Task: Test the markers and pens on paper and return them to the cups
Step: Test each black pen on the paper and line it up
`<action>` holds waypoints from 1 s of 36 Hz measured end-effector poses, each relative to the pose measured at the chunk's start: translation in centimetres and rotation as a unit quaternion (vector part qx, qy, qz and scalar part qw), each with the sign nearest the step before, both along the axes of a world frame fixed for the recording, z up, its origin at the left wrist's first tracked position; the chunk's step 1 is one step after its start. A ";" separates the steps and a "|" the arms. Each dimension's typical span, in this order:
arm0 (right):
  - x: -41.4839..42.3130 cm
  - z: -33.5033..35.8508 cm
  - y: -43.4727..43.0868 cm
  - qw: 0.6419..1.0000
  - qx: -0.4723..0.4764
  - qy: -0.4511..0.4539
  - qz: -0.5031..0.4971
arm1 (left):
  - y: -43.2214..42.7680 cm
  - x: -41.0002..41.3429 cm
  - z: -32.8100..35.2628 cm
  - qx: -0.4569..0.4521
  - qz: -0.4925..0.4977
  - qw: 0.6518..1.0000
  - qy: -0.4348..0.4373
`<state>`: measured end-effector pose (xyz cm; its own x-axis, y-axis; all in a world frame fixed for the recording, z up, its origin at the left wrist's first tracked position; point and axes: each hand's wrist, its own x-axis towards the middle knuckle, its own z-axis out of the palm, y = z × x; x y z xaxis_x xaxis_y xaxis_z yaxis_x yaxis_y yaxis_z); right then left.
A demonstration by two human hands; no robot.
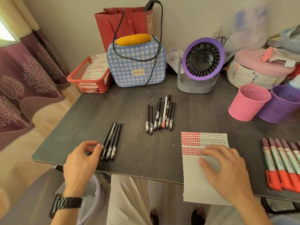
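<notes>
From the head camera I judge the four slim black plastic pens (110, 142) at the near left of the dark table (138, 159) to be light, stiff and smooth. They will roll if nudged sideways, so I would pinch one at mid-barrel, clear of its neighbours, and lift it straight up. They lie side by side, touching, and angle away to the right.

My left hand (81, 157) sits just beside them with its fingers curled and the index tip against the leftmost pen. I cannot tell whether it has a pinch on that pen or only touches it.

My right hand (227, 166) lies flat with its fingers spread, pressing on the lined white paper sheet (194, 181) at the near right. The sheet looks thin and floppy, and its near end hangs over the table edge. It would slide or buckle under a pen tip if not held down. Its far part is filled with rows of short red dashes on the left and black ones on the right.

A larger bundle of black pens with one white pen among them (159, 116) lies at mid-table. The row of thick markers with red caps (280, 161) lies at the near right edge. Those are fatter and easier to grip.

The pink perforated plastic cup (248, 103) and the purple perforated plastic cup (282, 104) stand touching at the far right, well apart from the pens. Both look light enough to tip over.
</notes>
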<state>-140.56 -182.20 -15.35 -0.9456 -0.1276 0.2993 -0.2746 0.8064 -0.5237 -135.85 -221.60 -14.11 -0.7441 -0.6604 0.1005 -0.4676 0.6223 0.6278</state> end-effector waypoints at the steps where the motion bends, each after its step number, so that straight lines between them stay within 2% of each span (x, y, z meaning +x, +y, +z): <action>1: 0.0 0.0 0.0 1.000 0.000 0.000 0.000 | -0.1 -0.1 -0.1 -0.003 -0.003 1.000 -0.010; 4: 0.0 0.1 -0.1 1.000 -0.002 -0.002 -0.002 | -0.2 -0.3 -0.1 -0.005 0.000 1.000 -0.024; 7: 0.1 0.1 -0.1 1.000 0.002 -0.003 -0.004 | 0.1 -0.6 0.5 0.010 0.010 1.000 -0.001; 9: 0.0 0.1 -0.2 1.000 0.003 -0.003 -0.007 | 0.7 -1.1 1.1 -0.011 -0.003 1.000 0.006; 13: 0.0 0.1 -0.2 1.000 0.006 0.002 -0.004 | 3.5 -3.4 2.7 -0.118 -0.076 0.990 0.012; 17: -0.1 -0.3 -0.1 1.000 0.013 0.005 -0.012 | 7.2 -6.3 3.5 -0.128 -0.171 0.977 0.030; 21: -0.2 -0.4 0.0 1.000 0.011 0.004 -0.016 | 10.0 -9.6 3.6 -0.115 -0.227 0.967 -0.019; 27: -0.2 -0.4 -0.1 1.000 -0.001 -0.006 -0.018 | 10.7 -13.7 2.9 -0.081 -0.201 0.966 -0.137; 36: -0.3 -0.5 -0.2 1.000 -0.013 -0.011 -0.024 | 9.4 -15.8 2.5 -0.015 -0.174 0.967 -0.185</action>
<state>-140.82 -182.37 -15.90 -0.9568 -0.0746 0.2811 -0.2243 0.8048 -0.5496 -151.61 -212.24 -11.65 -0.9097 -0.3641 -0.1997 -0.4152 0.7974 0.4379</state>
